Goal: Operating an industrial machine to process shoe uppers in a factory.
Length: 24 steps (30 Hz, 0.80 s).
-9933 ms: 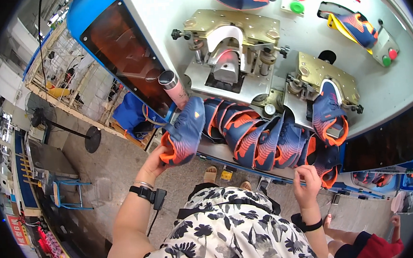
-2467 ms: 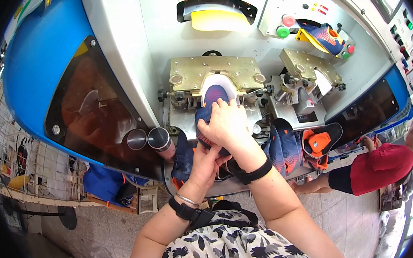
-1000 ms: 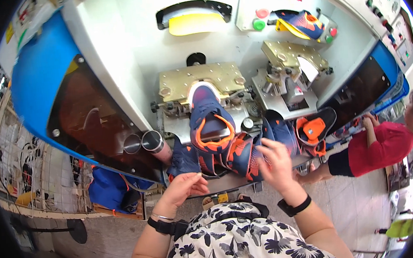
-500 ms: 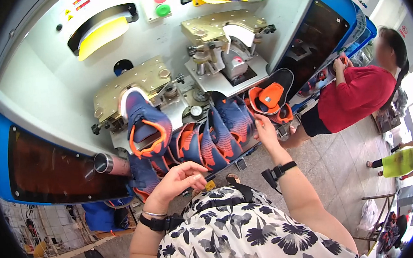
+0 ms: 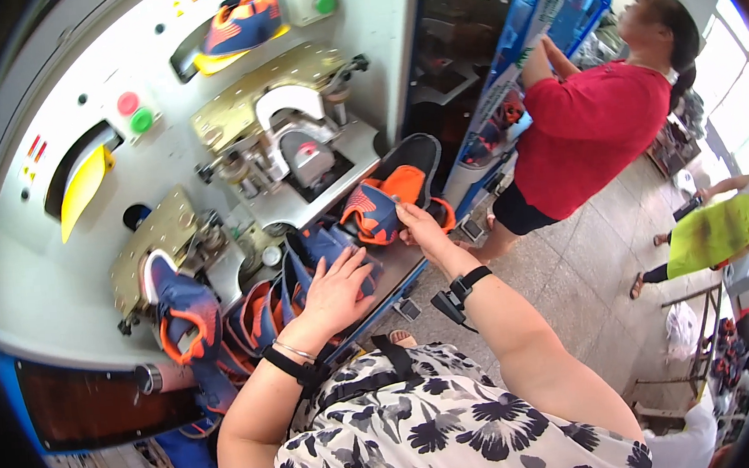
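Observation:
My right hand (image 5: 421,230) pinches the edge of a navy and orange shoe upper (image 5: 369,210) at the right end of the ledge. My left hand (image 5: 333,292) lies with fingers spread over a row of similar shoe uppers (image 5: 257,312), touching those nearest the right end. Behind the pinched upper leans a dark shoe piece (image 5: 418,158) with a bright orange part beside it. Another navy shoe upper (image 5: 188,306) with an orange collar sits against the left press (image 5: 149,256).
The right press (image 5: 307,164) has a white curved clamp. One more shoe upper (image 5: 244,24) rests on a yellow tray above. Red and green buttons (image 5: 141,120) are on the panel. A pinkish tumbler (image 5: 168,377) lies left. A co-worker in red (image 5: 604,128) stands right.
My view has swung right. My left hand has moved from beside the row onto the uppers, fingers spreading. My right hand has closed on the shoe upper at the right end.

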### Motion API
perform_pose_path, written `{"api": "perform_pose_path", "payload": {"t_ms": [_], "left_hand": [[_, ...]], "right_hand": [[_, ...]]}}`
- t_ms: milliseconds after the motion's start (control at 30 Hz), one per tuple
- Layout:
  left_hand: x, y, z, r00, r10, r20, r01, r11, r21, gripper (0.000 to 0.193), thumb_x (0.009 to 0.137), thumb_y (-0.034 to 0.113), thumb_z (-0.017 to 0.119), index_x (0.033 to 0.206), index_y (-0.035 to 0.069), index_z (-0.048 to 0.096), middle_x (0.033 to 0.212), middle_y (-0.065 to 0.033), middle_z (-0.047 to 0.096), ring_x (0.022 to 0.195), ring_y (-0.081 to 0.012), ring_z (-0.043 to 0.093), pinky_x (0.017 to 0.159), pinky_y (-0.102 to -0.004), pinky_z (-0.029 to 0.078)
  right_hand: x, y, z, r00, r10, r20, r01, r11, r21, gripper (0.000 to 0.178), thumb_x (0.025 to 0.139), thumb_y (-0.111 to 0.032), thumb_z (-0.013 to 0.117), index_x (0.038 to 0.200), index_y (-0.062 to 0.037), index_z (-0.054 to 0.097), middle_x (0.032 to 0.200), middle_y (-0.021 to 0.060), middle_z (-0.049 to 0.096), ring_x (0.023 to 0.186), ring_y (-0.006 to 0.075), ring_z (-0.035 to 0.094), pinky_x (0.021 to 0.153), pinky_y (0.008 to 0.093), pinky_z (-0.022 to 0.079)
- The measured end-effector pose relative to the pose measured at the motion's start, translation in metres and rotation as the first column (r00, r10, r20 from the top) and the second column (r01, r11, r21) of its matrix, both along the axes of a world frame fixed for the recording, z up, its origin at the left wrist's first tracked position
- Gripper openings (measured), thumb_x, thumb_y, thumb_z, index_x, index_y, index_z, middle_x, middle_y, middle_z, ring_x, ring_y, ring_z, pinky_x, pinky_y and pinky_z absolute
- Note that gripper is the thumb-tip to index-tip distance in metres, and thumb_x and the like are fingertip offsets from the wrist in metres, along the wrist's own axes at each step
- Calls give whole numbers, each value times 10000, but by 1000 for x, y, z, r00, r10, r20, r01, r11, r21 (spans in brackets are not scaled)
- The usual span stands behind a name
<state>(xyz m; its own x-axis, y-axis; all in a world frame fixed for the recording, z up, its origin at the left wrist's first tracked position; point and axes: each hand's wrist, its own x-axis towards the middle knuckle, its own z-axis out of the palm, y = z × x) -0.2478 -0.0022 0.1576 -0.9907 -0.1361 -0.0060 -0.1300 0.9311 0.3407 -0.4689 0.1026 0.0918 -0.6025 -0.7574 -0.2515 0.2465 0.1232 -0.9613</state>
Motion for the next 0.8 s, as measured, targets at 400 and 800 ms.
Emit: {"api": "perform_pose_path", "payload": {"t_ms": [400, 800], "left_hand": [[-16, -21, -17, 998, 50, 30, -50, 999, 20, 595, 729, 234, 773, 1253, 52, 556, 1463, -155, 428, 1393, -365, 340, 1113, -514, 313], [30, -24, 79, 840, 463, -283, 507, -483, 714, 405, 1005, 217, 505, 1383, 95, 430, 1342, -85, 540, 1243, -259, 520, 1052, -429, 399]], "right_hand": [[-18, 44, 59, 949, -118, 292, 219, 914, -342, 351, 994, -390, 527, 1010, -58, 642, 855, -20, 620, 772, 87, 557, 722, 257, 472], [70, 9, 108, 575, 431, 695, 126, 793, -596, 418, 1013, -286, 449, 1368, -66, 469, 1370, 113, 538, 1198, 254, 569, 1061, 425, 439]]}}
